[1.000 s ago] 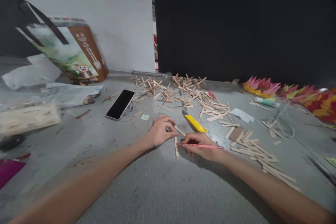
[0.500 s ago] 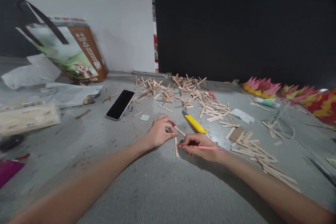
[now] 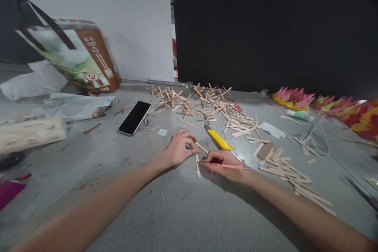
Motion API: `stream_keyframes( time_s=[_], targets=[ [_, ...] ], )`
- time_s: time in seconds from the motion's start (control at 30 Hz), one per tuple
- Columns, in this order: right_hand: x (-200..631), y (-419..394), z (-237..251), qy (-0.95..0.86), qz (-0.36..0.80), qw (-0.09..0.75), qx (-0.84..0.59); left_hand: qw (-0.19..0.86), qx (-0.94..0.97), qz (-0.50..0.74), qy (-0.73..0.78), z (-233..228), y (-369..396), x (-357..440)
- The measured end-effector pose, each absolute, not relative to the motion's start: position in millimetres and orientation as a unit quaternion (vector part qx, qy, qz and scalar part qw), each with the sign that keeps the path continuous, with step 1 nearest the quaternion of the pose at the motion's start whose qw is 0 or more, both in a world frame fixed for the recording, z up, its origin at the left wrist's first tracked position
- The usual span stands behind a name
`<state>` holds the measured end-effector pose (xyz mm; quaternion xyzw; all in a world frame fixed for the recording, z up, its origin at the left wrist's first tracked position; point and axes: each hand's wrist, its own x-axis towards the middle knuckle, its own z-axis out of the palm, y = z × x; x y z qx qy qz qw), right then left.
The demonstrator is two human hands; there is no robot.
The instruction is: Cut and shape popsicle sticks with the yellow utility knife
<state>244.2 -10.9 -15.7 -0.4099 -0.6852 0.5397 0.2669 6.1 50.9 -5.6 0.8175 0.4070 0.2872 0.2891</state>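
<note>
Head view: I see the right hand (image 3: 226, 159) pinching a pink pencil (image 3: 232, 166), tip at a wooden craft stick (image 3: 197, 170) on the gray table (image 3: 177, 216). The left hand (image 3: 178, 148), thumb and forefinger apart, rests at the stick's far end.

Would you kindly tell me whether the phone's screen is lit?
It appears unlit: the phone lies face up, showing plain black.
</note>
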Motion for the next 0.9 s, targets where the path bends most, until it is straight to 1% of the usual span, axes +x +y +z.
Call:
stream_keyframes(
  time_s=[0.2, 0.33, 0.5, 0.63, 0.73, 0.8, 0.83, 0.9],
  targets=[
    [242.8, -12.5, -10.8, -0.680, 0.531, 0.263, -0.431, 0.290, 0.817, 0.288, 0.407, -7.0, 51.5, 6.7],
    [242.3, -12.9, -7.1, -0.685, 0.540, 0.258, -0.415, 0.290, 0.817, 0.289, 0.406, -8.2, 51.7, 5.6],
    [241.8, -12.5, -13.1, -0.675, 0.541, 0.269, -0.423, 0.294, 0.819, 0.286, 0.401, -7.5, 51.6, 4.9],
    [240.9, -11.0, -11.8, -0.689, 0.539, 0.252, -0.413, 0.293, 0.818, 0.284, 0.406, -8.3, 51.8, 5.1],
    [245.3, -16.6, 13.8, -0.737, 0.494, 0.247, -0.390, 0.291, 0.818, 0.287, 0.406, -10.5, 52.2, 5.4],
    [254.2, -27.8, 42.0, -0.795, 0.426, 0.263, -0.343, 0.289, 0.817, 0.287, 0.408, -12.1, 52.4, 5.5],
    [260.2, -35.5, 56.6, -0.811, 0.391, 0.271, -0.341, 0.288, 0.816, 0.288, 0.411, -12.7, 52.5, 5.5],
    [273.3, -52.7, 80.7, -0.822, 0.317, 0.339, -0.329, 0.289, 0.814, 0.288, 0.414, -13.6, 52.6, 5.6]
  ],
)
